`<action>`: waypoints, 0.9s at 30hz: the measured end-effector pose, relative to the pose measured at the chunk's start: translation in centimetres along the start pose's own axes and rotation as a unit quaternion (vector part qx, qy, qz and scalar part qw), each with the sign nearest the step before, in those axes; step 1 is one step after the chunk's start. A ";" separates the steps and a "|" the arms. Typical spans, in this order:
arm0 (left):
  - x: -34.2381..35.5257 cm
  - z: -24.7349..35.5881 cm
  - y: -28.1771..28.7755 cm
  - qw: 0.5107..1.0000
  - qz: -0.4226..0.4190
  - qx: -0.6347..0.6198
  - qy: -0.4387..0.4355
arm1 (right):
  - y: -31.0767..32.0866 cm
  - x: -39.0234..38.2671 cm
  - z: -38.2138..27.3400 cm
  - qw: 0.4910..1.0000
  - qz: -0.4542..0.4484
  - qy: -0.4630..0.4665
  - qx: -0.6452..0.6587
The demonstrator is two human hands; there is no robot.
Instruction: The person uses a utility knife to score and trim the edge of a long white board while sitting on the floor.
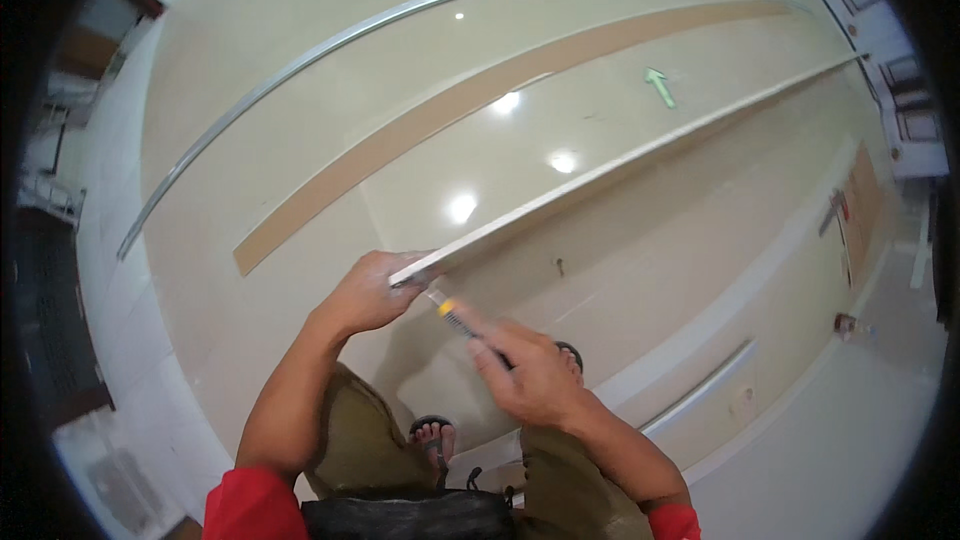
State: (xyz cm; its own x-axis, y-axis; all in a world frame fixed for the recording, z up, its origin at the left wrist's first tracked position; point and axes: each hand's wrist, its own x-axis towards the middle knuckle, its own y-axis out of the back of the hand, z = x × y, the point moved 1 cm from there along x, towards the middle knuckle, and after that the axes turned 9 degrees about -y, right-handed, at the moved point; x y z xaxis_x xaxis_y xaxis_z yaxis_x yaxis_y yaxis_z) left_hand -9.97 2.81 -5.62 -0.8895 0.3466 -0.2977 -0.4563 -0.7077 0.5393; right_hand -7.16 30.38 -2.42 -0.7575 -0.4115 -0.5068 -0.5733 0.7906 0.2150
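Observation:
My left hand (372,292) is closed around the near end of a long, narrow, pale board strip (600,175). The strip is tilted on edge and runs away from me to the far right. In my right hand (532,372) is a utility knife (458,320) with a black and yellow body. Its front end points up and left, close to the strip's near end and my left fingers. Whether the blade touches the strip I cannot tell. Whitish dust coats the fingers of my left hand.
A brown strip (400,135) and a long silvery metal profile (400,12) lie beyond on the shiny floor. A green arrow (659,88) marks the floor. At right are a metal piece (702,390), a brown panel (864,202) and a small container (848,326). My sandalled feet are below.

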 end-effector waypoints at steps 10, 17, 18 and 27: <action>1.5 6.2 1.5 0.998 0.069 0.013 0.006 | 21.2 5.9 4.0 0.933 0.348 0.067 0.068; 3.2 5.4 -1.1 0.984 0.070 0.161 0.007 | 27.4 8.9 3.7 0.915 0.401 0.044 -0.007; 3.2 5.1 -1.5 0.982 0.065 0.178 0.003 | 27.4 9.0 3.6 0.913 0.405 0.038 -0.011; 3.1 6.0 -2.4 0.980 0.052 0.194 0.011 | 27.5 6.7 4.0 0.905 0.425 0.007 -0.032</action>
State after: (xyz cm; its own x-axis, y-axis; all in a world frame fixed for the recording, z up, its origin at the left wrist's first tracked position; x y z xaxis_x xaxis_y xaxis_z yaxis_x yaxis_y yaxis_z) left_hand -11.80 9.24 -3.10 -0.9326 0.2694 -0.2401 -0.3424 -0.4503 0.8246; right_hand -26.75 51.15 -3.29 -0.9367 0.3269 -0.1253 0.2014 0.7961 0.5707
